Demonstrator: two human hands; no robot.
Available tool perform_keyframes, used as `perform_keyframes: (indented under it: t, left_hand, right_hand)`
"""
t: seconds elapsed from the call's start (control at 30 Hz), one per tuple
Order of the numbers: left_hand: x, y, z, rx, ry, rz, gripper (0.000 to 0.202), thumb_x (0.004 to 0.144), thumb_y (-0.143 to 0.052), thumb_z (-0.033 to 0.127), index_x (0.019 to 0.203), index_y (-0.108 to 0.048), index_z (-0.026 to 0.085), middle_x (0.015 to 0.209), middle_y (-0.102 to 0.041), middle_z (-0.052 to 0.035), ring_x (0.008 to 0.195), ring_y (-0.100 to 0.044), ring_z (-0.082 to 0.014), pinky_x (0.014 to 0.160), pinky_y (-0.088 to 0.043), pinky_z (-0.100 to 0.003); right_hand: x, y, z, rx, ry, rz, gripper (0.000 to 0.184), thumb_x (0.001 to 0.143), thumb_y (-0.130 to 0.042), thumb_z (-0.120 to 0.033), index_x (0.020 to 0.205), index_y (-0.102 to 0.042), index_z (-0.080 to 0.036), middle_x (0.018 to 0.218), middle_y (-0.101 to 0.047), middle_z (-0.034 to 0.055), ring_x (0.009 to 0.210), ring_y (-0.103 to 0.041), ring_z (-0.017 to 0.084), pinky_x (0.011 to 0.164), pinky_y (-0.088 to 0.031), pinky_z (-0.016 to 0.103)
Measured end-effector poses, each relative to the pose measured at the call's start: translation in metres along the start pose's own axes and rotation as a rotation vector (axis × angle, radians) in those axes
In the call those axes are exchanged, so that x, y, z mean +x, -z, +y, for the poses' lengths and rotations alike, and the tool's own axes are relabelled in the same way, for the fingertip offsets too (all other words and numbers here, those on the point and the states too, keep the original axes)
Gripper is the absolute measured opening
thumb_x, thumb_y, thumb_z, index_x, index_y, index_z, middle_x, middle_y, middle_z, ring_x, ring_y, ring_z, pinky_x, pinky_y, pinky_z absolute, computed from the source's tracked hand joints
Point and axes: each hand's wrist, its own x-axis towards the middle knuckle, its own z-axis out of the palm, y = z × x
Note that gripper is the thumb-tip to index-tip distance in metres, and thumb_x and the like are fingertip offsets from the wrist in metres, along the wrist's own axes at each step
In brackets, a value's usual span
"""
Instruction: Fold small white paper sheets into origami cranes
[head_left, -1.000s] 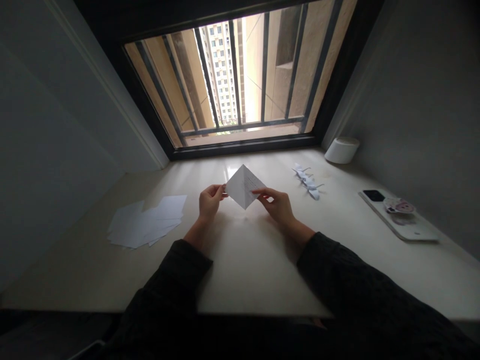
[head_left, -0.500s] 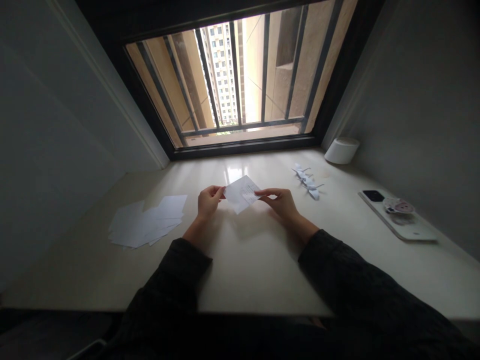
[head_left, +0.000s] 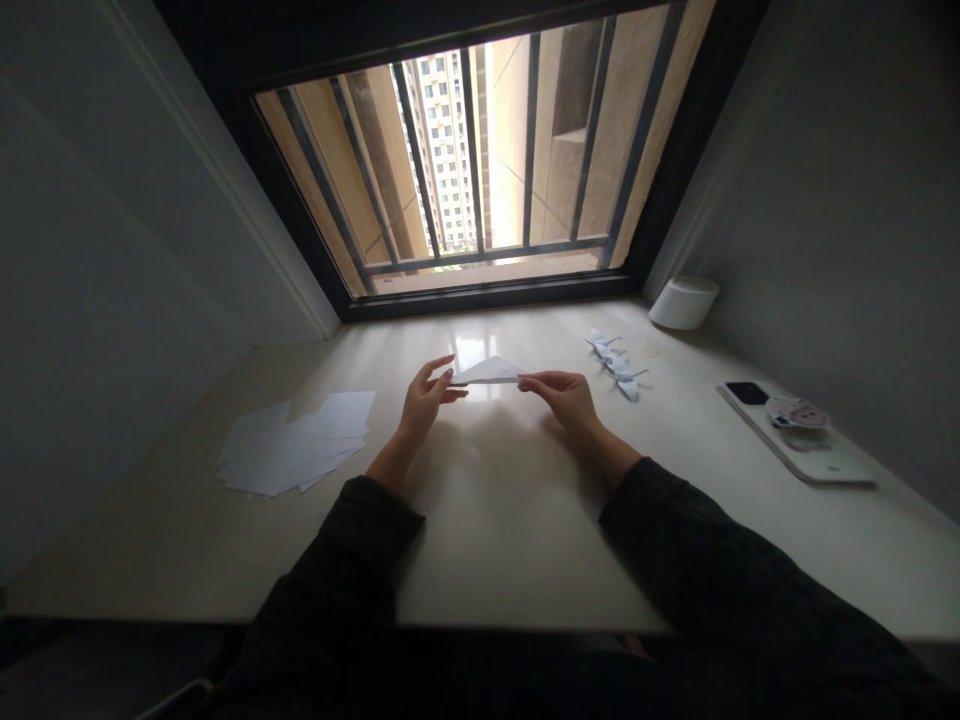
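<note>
Between my hands, above the pale counter, a white sheet of paper (head_left: 491, 372) shows as a flat triangle with its peak away from me and a straight edge facing me. My left hand (head_left: 426, 402) holds the left corner between thumb and a finger, its other fingers spread apart. At the right corner, my right hand (head_left: 564, 397) pinches the paper, fingers closed together. Several small folded paper cranes (head_left: 615, 364) sit in a row beyond my right hand. To the left of my left hand lies a loose pile of white paper sheets (head_left: 292, 445).
A white phone (head_left: 817, 460) with a round grip on its back lies at the right of the counter (head_left: 510, 560). A white cylindrical object (head_left: 683, 303) stands in the back right corner. Behind is a barred window (head_left: 480, 160), with walls at both sides.
The paper has gone from a diamond shape with writing facing me to a narrow triangle. My left hand has moved slightly right and its fingers have spread.
</note>
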Motion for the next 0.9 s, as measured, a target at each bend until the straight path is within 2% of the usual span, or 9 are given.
perform_keyframes:
  t: [0.13,0.2,0.33,0.47,0.6,0.77,0.9]
  left_hand:
    - [-0.005,-0.004,0.002,-0.031,-0.036,-0.049,0.052,0.078,-0.058,0.058,0.106,-0.068,0.016,0.093,-0.073,-0.0124,0.083,-0.070,-0.0223,0.071,-0.052,-0.029]
    - [-0.006,-0.007,0.000,-0.051,-0.047,-0.035,0.050,0.074,-0.063,0.057,0.100,-0.070,0.015,0.091,-0.073,-0.0122,0.087,-0.070,-0.0227,0.074,-0.052,-0.030]
    - [-0.006,-0.011,-0.006,-0.052,-0.072,0.065,0.039,0.062,-0.077,0.046,0.085,-0.071,0.015,0.081,-0.073,-0.0079,0.080,-0.068,-0.0185,0.075,-0.052,-0.030]
    - [-0.007,-0.016,-0.008,-0.121,-0.053,0.169,0.032,0.062,-0.078,0.044,0.074,-0.070,0.015,0.074,-0.071,-0.0042,0.072,-0.066,-0.0140,0.079,-0.053,-0.032]
    - [-0.010,-0.023,-0.006,-0.235,-0.010,0.208,0.033,0.059,-0.080,0.039,0.080,-0.070,0.015,0.078,-0.071,-0.0036,0.073,-0.066,-0.0127,0.081,-0.053,-0.032]
    - [-0.017,-0.032,-0.004,-0.302,0.008,0.204,0.052,0.060,-0.081,0.034,0.108,-0.068,0.021,0.085,-0.072,-0.0029,0.077,-0.067,-0.0127,0.083,-0.053,-0.032]
    - [-0.019,-0.038,-0.008,-0.340,0.025,0.212,0.045,0.061,-0.081,0.033,0.103,-0.071,0.019,0.094,-0.072,-0.0050,0.084,-0.066,-0.0133,0.087,-0.052,-0.031]
  right_hand:
    - [0.003,0.000,0.003,0.059,-0.042,0.046,0.033,0.063,-0.075,-0.049,0.073,-0.075,-0.017,0.067,-0.073,0.0072,0.065,-0.068,0.020,0.066,-0.052,0.033]
    - [0.004,0.000,0.004,0.061,-0.051,0.048,0.035,0.063,-0.075,-0.050,0.073,-0.075,-0.017,0.067,-0.073,0.0078,0.065,-0.069,0.020,0.064,-0.052,0.033]
    - [0.002,-0.001,0.002,0.079,-0.046,0.036,0.035,0.063,-0.075,-0.050,0.073,-0.074,-0.017,0.067,-0.073,0.0075,0.064,-0.068,0.020,0.064,-0.052,0.032]
    - [-0.001,-0.004,-0.001,0.092,-0.040,0.036,0.030,0.064,-0.075,-0.048,0.069,-0.073,-0.018,0.066,-0.073,0.0064,0.064,-0.067,0.020,0.064,-0.052,0.033]
    - [-0.003,-0.007,-0.001,0.104,-0.063,0.077,0.030,0.065,-0.075,-0.047,0.068,-0.073,-0.018,0.066,-0.073,0.0072,0.065,-0.068,0.020,0.065,-0.051,0.033]
    - [-0.006,-0.013,0.001,0.149,-0.069,0.171,0.035,0.065,-0.076,-0.047,0.080,-0.073,-0.016,0.071,-0.073,0.0087,0.070,-0.069,0.022,0.065,-0.052,0.034]
    - [-0.009,-0.015,0.000,0.204,-0.061,0.231,0.035,0.063,-0.077,-0.044,0.084,-0.072,-0.016,0.073,-0.073,0.0073,0.067,-0.068,0.020,0.065,-0.052,0.034]
